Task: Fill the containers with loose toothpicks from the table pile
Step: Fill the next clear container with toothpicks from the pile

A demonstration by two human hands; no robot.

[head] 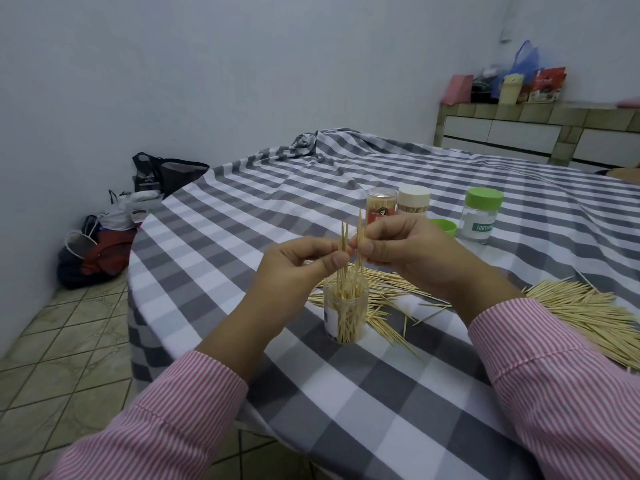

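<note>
A clear open jar (345, 315), part full of upright toothpicks, stands on the checked tablecloth in front of me. Right above it, my left hand (301, 263) pinches a few toothpicks (343, 247) that reach down into the jar's mouth. My right hand (405, 251) pinches another few toothpicks (361, 237) close beside them, also pointing down into the jar. Loose toothpicks lie behind the jar, and a large pile (588, 317) spreads out at the right under my right forearm.
Behind my hands stand a red-labelled tube (381, 204), a cream-capped jar (414, 199) and a clear jar with a green cap (481, 216); a loose green lid (443, 226) lies beside them. The table's edge (133, 306) drops to a tiled floor with bags at left.
</note>
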